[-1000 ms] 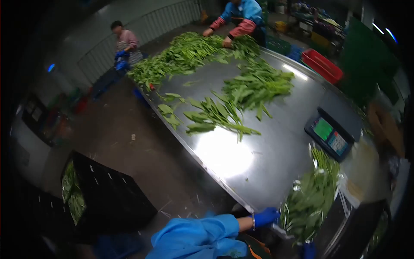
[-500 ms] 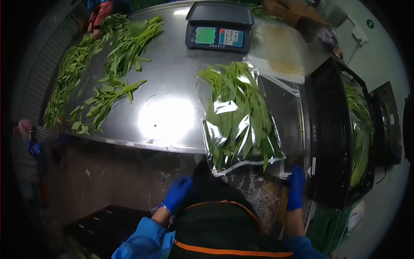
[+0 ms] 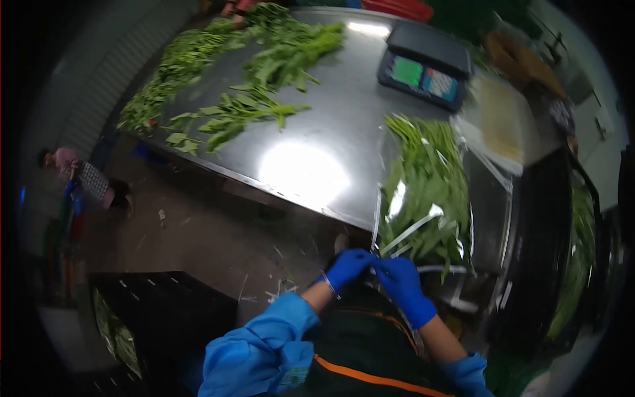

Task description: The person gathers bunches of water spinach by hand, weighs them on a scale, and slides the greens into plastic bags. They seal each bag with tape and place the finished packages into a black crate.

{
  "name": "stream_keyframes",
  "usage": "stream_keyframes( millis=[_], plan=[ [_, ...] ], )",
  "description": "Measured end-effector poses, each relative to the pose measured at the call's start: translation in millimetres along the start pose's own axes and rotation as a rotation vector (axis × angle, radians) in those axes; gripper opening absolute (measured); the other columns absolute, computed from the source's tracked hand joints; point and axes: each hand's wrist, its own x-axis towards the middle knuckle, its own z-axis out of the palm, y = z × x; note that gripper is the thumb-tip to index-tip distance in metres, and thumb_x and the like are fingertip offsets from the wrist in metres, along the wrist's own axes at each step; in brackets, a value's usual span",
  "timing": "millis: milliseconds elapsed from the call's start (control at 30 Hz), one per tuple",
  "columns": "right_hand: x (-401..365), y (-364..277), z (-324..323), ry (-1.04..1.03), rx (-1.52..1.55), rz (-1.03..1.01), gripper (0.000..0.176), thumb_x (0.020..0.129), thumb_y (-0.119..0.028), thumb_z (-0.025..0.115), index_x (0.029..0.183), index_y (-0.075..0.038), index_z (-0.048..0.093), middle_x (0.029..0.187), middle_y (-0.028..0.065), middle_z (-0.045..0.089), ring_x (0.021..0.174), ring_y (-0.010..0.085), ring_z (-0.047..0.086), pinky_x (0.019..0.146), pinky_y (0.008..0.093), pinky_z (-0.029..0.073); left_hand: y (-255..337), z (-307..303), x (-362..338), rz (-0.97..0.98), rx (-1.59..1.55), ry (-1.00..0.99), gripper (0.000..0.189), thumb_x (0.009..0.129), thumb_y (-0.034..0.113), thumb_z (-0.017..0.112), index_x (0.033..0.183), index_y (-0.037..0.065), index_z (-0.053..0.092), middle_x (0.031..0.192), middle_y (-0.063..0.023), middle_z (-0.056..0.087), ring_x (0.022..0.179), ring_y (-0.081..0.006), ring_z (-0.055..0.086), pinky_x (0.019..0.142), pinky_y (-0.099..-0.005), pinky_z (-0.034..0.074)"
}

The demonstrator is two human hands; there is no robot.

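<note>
A clear plastic bag [image 3: 430, 192] full of long leafy greens lies on the metal table, its near end hanging over the front edge. Both my hands wear blue gloves and meet at the bag's near left corner. My left hand [image 3: 349, 268] pinches that corner with its fingers closed. Right beside it, my right hand [image 3: 402, 283] is closed at the same corner, its fingertips nearly touching the left ones. A thin white strip [image 3: 413, 229] runs slantwise over the bag's near part from close to my fingers. The exact grip is small and blurred.
Loose greens [image 3: 248, 116] lie on the metal table [image 3: 350, 99]. Behind the bag stand a scale [image 3: 423, 69] and a stack of clear bags [image 3: 499, 122]. Black crates stand at right [image 3: 539, 231] and lower left [image 3: 165, 317]. A person [image 3: 83, 175] is at far left; another's hand [image 3: 238, 20] touches greens.
My hands, apart before, have come together at the bag's near left corner. A white strip now crosses the bag's near part. The view has turned, shifting table and scale rightward.
</note>
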Motion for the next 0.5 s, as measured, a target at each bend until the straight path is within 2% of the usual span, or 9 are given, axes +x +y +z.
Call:
stream_keyframes(
  millis=[33, 100, 133, 200, 267, 333, 400, 467, 500],
  plan=[
    [1, -2, -1, -0.031, -0.073, -0.001, 0.018, 0.074, -0.014, 0.058, 0.091, -0.011, 0.063, 0.068, 0.0128, 0.057, 0.064, 0.0299, 0.055, 0.058, 0.0397, 0.042, -28, 3, 12, 0.16, 0.087, 0.029, 0.023, 0.082, 0.022, 0.054, 0.081, 0.0, 0.062, 0.066, -0.0073, 0.06, 0.058, -0.0109, 0.055, 0.054, -0.0267, 0.046],
    [7, 0, 2, -0.027, -0.146, -0.067, 0.019, 0.072, -0.017, 0.06, 0.091, -0.013, 0.063, 0.064, 0.0123, 0.055, 0.06, 0.0294, 0.054, 0.055, 0.0399, 0.041, -44, 4, 24, 0.15, -0.07, -0.066, 0.021, 0.079, 0.019, 0.054, 0.078, 0.002, 0.066, 0.066, -0.0084, 0.061, 0.058, -0.0129, 0.056, 0.055, -0.0272, 0.045],
    [6, 2, 6, -0.02, -0.133, -0.102, 0.021, 0.071, -0.019, 0.061, 0.091, -0.014, 0.062, 0.063, 0.0121, 0.055, 0.059, 0.0296, 0.053, 0.054, 0.0405, 0.041, -24, 5, 11, 0.047, -0.038, 0.034, 0.024, 0.08, 0.021, 0.053, 0.077, 0.002, 0.067, 0.065, -0.0101, 0.061, 0.059, -0.0152, 0.057, 0.055, -0.029, 0.045],
    [5, 8, 14, -0.097, -0.317, -0.117, 0.019, 0.068, -0.021, 0.062, 0.085, -0.013, 0.063, 0.065, 0.0121, 0.055, 0.06, 0.0305, 0.054, 0.056, 0.0411, 0.042, -23, 5, 10, 0.149, 0.084, 0.032, 0.029, 0.08, 0.025, 0.051, 0.077, 0.001, 0.066, 0.064, -0.0119, 0.061, 0.058, -0.0185, 0.058, 0.056, -0.0314, 0.045],
    [12, 6, 18, -0.168, -0.331, -0.093, 0.015, 0.067, -0.02, 0.062, 0.079, -0.012, 0.063, 0.069, 0.0124, 0.057, 0.065, 0.0306, 0.056, 0.058, 0.0408, 0.044, -55, 9, 31, 0.233, 0.257, 0.102, 0.033, 0.08, 0.029, 0.051, 0.075, 0.0, 0.066, 0.065, -0.0139, 0.062, 0.055, -0.022, 0.058, 0.055, -0.0334, 0.046],
    [21, 3, 17, -0.342, -0.48, -0.04, 0.014, 0.067, -0.02, 0.061, 0.079, -0.012, 0.063, 0.074, 0.0128, 0.059, 0.071, 0.0299, 0.058, 0.061, 0.04, 0.045, -62, 15, 35, 0.252, 0.165, 0.159, 0.034, 0.078, 0.031, 0.052, 0.07, 0.0, 0.065, 0.061, -0.0155, 0.061, 0.053, -0.0237, 0.058, 0.054, -0.0341, 0.045],
    [19, 14, 22, -0.328, -0.506, -0.046, 0.015, 0.069, -0.018, 0.062, 0.082, -0.011, 0.062, 0.074, 0.0127, 0.058, 0.07, 0.0293, 0.057, 0.063, 0.0395, 0.045, -41, 15, 22, 0.204, 0.1, 0.123, 0.034, 0.076, 0.031, 0.052, 0.066, 0.001, 0.064, 0.059, -0.0159, 0.059, 0.052, -0.0239, 0.058, 0.054, -0.0341, 0.045],
    [9, -4, 6, -0.283, -0.407, -0.096, 0.024, 0.075, -0.021, 0.059, 0.094, -0.005, 0.06, 0.076, 0.016, 0.059, 0.066, 0.0294, 0.058, 0.058, 0.0387, 0.045, -64, 19, 43, 0.23, 0.2, 0.195, 0.035, 0.074, 0.033, 0.053, 0.063, 0.001, 0.064, 0.056, -0.0148, 0.058, 0.048, -0.0237, 0.056, 0.052, -0.0347, 0.044],
    [6, -4, 4, -0.29, -0.413, -0.134, 0.024, 0.075, -0.021, 0.059, 0.094, -0.005, 0.06, 0.076, 0.016, 0.059, 0.066, 0.0294, 0.058, 0.058, 0.0387, 0.045, -82, 28, 63, 0.233, 0.22, 0.204, 0.037, 0.074, 0.034, 0.053, 0.061, 0.001, 0.063, 0.055, -0.0149, 0.057, 0.047, -0.0236, 0.054, 0.051, -0.0351, 0.044]
  ],
)
